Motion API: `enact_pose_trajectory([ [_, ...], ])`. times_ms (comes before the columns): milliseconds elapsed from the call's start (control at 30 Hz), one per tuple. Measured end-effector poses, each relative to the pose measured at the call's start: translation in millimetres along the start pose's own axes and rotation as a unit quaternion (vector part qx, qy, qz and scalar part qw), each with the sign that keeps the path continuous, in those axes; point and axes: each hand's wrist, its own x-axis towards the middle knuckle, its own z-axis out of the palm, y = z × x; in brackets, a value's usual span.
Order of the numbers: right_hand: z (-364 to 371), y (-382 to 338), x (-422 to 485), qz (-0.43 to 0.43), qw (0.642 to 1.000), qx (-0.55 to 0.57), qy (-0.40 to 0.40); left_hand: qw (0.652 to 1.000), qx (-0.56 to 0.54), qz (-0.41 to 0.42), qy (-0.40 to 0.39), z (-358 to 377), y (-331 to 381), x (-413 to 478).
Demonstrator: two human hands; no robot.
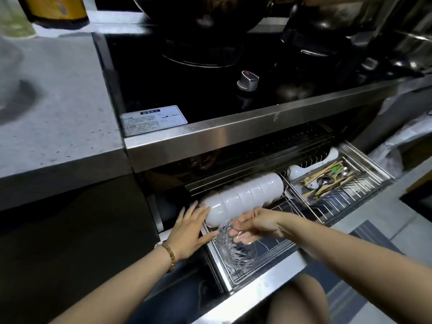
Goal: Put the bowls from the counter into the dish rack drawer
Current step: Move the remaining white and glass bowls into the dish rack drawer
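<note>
The steel dish rack drawer (266, 271) stands pulled out below the stove. A row of white bowls (245, 195) stands on edge in its wire rack. My right hand (254, 224) grips the rim of a clear ribbed glass bowl (236, 250), held tilted over the rack's front section, just in front of the white bowls. My left hand (189, 232) is open with fingers spread, its fingertips against the nearest white bowl and close to the glass bowl's left rim. A beaded bracelet circles the left wrist.
A cutlery tray (325, 181) with spoons and chopsticks fills the drawer's right part, beside a white ladle. Above are the black stove top (187, 90) with a knob (247, 80) and pots. A grey counter (53, 108) lies at the left. My knees are below the drawer front.
</note>
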Motion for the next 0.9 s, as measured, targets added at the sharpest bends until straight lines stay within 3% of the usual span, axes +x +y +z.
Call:
enact_pose_trajectory([
  [633, 5.1, 14.7, 27.1, 0.025, 1.0, -0.002, 0.005, 1.0, -0.001, 0.02, 0.012, 14.4, -8.4, 1.3],
  [900, 5.7, 9.7, 19.4, -0.002, 0.987, -0.147, 0.06, 1.0, 0.021, 0.009, -0.007, 6.1, -4.0, 2.0],
])
